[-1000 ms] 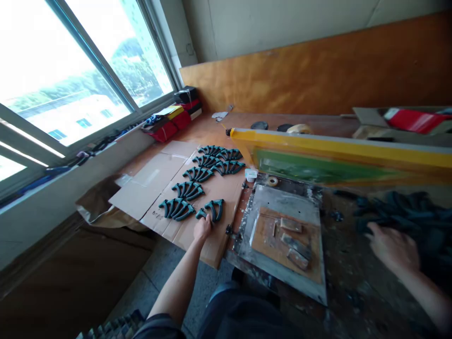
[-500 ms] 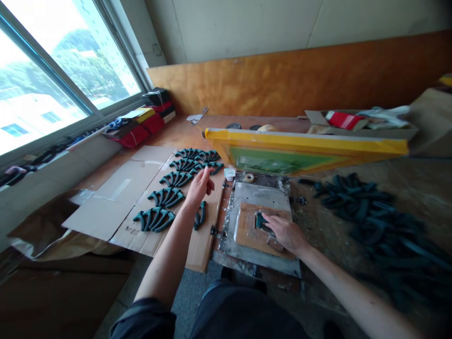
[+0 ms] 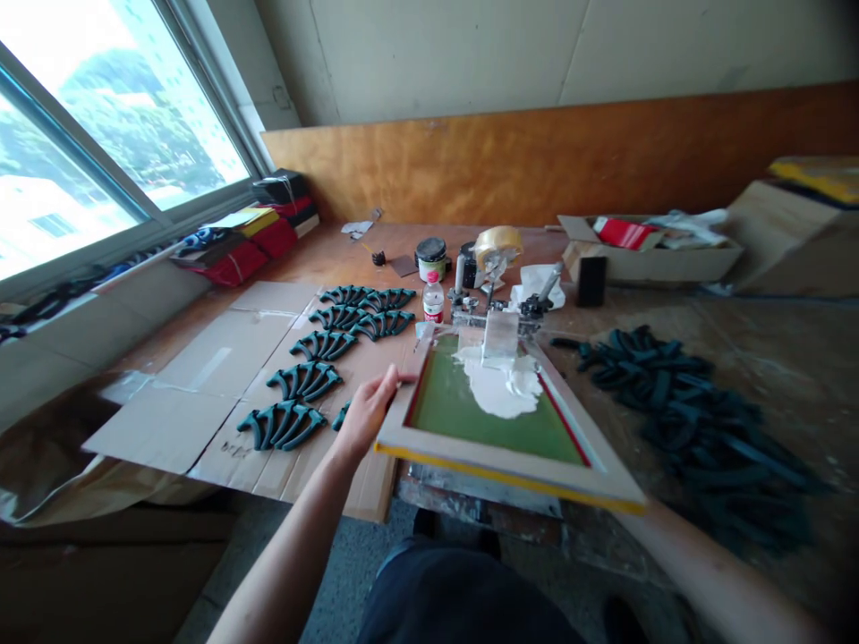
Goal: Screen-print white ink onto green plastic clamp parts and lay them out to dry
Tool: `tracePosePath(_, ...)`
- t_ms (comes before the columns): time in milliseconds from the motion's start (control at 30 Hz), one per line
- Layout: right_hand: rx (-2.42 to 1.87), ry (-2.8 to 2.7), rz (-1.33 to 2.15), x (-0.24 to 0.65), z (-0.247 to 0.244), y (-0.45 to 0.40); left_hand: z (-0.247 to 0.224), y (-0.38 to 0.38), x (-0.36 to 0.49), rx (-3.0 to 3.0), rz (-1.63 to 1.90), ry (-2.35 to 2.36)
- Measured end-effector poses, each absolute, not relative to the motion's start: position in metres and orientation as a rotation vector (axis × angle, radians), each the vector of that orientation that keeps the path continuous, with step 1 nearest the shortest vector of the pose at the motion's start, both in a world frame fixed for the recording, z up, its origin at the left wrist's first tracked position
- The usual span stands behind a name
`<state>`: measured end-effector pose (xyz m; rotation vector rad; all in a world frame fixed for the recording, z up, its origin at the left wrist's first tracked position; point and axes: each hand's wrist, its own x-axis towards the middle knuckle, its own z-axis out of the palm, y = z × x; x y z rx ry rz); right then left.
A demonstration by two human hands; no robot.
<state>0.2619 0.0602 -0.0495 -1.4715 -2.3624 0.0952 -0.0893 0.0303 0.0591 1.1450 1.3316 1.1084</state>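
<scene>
A screen printing frame with green mesh lies lowered and slightly tilted over the base plate. White ink is spread on the far part of its mesh, and a pale squeegee stands in the ink. My left hand is closed at the frame's left edge. From the right, my right forearm reaches to the frame's near right corner; the frame hides that hand and its fingers. Rows of dark green curved handles lie on flattened cardboard at left.
More dark green handles are heaped on the right. Behind the frame stand a red-capped bottle, a lidded jar, a tape roll and metal clamps. A cardboard box sits at the back right.
The screen frame has swung down from its raised position over the plate. My left hand has come to its left edge. My right hand has left the handle on the board and gone beneath the frame.
</scene>
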Motion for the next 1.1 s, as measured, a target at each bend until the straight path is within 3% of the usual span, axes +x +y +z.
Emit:
tracePosePath(133,-1.677,-2.181,-0.105,0.272,-0.012,0.088,-0.017,0.007,-0.091,1.141,0.932,1.474)
tracePosePath(300,-1.48,-2.402,-0.189,0.211,0.026,0.12,-0.068,0.009,-0.089,1.265,0.824,1.65)
tracePosePath(433,-1.501,-2.611,0.002,0.186,0.013,0.108,-0.077,0.012,-0.092,1.312,0.767,1.696)
tracePosePath(667,-0.888,-2.879,0.152,0.219,0.004,0.065,-0.084,0.011,-0.095,1.275,0.784,1.671)
tracePosePath(767,-0.954,-2.826,0.252,0.218,0.01,0.07,-0.085,0.011,-0.095,1.262,0.804,1.659)
tracePosePath(967,-0.849,-2.626,-0.032,0.213,-0.016,0.047,-0.085,0.012,-0.095,1.215,0.824,1.631)
tracePosePath(1100,-0.927,-2.674,0.108,0.214,-0.003,0.054,-0.081,0.013,-0.095,1.18,0.831,1.593)
